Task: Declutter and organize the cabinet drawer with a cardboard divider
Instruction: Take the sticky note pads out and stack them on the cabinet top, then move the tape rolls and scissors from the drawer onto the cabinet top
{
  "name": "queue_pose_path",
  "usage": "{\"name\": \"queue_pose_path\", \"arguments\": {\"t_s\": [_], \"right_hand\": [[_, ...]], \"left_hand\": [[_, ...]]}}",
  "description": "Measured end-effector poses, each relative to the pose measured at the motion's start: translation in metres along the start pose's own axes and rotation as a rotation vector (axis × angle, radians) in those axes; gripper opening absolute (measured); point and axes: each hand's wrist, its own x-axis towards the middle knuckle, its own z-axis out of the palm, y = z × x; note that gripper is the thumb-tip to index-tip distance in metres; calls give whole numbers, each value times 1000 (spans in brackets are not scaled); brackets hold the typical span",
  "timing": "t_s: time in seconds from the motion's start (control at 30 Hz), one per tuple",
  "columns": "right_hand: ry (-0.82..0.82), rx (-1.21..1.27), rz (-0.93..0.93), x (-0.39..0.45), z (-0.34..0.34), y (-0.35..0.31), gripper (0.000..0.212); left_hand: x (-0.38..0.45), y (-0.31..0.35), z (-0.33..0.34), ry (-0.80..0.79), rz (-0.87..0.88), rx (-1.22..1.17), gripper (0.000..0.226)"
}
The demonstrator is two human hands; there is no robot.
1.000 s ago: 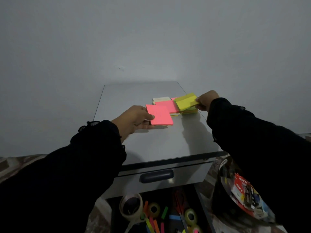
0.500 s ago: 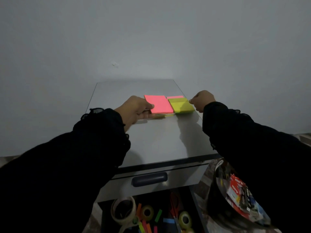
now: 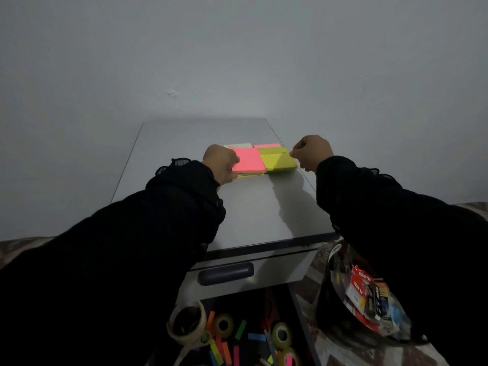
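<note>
Both note pads now sit squared side by side on the cabinet top (image 3: pixel 253 207), where a second ago the yellow pad (image 3: pixel 277 161) was tilted and lifted. Left hand (image 3: pixel 220 162) curls against the pink pad (image 3: pixel 249 161), its left edge; whether it pinches, I cannot tell. Right hand (image 3: pixel 311 153) is fisted just right of the yellow pad, holding nothing. The open drawer (image 3: pixel 237 331) lies below the cabinet top, toward the person.

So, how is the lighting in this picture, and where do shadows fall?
Head view: dim and greyish overall; the pink pad and yellow-green pad stand out brightly; the black sleeves lose detail; the right hand casts a soft shadow on the cabinet top.
</note>
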Motion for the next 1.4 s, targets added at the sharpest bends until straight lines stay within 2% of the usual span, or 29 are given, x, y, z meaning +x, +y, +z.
{"name": "queue_pose_path", "arguments": {"t_s": [0.07, 0.17, 0.3, 0.47, 0.63, 0.8, 0.97, 1.2, 1.3, 1.4], "right_hand": [[-5, 5, 0, -8, -3, -1, 8], [-37, 31, 0, -25, -9, -3, 20], [-97, 82, -43, -62, -16, -9, 4], [-203, 118, -102, -120, -20, -13, 13], [-291, 122, -115, -175, -12, -5, 16], [-364, 106, -126, -219, 6, 11, 10], [-423, 53, -91, -247, 32, 35, 16], [-471, -24, -107, -272, 72, 67, 14], [-498, -61, -95, -278, 91, 81, 15], [-508, -94, -62, -284, 109, 97, 18]], "left_hand": [[-7, 0, 0, 8, -33, 31, 29], [-22, 0, -2, 35, -35, 62, 26], [-53, -11, -12, -78, 53, 128, 16], [-102, -39, -30, -119, 132, 274, 21], [-145, -79, -48, -132, 147, 282, 16], [-177, -126, -59, -171, 150, 341, 14], [-193, -178, -72, -187, 161, 449, 15], [-194, -242, -81, -177, 109, 583, 21], [-195, -265, -81, -173, 99, 588, 17], [-193, -290, -82, -197, 72, 623, 24]]}}
